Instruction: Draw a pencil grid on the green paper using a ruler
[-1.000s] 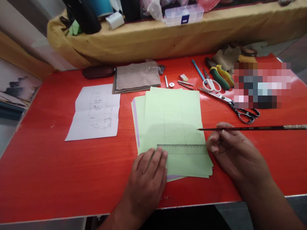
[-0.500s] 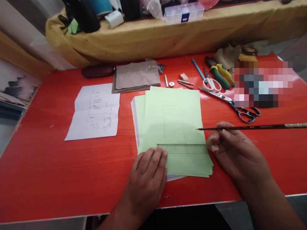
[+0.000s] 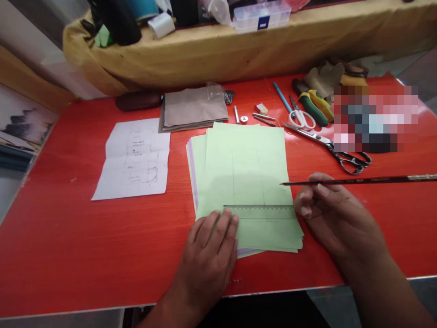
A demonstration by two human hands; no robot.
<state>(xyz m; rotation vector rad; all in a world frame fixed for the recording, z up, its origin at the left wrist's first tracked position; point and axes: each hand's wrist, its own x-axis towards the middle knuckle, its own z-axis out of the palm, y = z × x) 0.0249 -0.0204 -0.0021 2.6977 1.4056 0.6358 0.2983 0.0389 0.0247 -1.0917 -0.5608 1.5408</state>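
Observation:
A clear ruler (image 3: 261, 212) lies across the top sheet of pale green paper (image 3: 249, 177), just below a thin pencil-drawn rectangle. My left hand (image 3: 208, 250) rests flat with its fingers stretched over the ruler's left end and the paper. Between the thumb and fingers of my right hand (image 3: 337, 214) is a dark pencil (image 3: 355, 181), held almost level with its tip pointing left above the sheet. The right fingers curl beside the ruler's right end; whether they touch it I cannot tell. Purple and green sheets show under the top one.
To the left lies a creased white paper with a sketch (image 3: 136, 159). Behind the stack are grey-brown sheets (image 3: 194, 107), an eraser (image 3: 261, 108) and small metal pieces. Large scissors (image 3: 327, 146), white-handled scissors (image 3: 302, 118) and green-yellow pliers (image 3: 316, 107) lie at the right.

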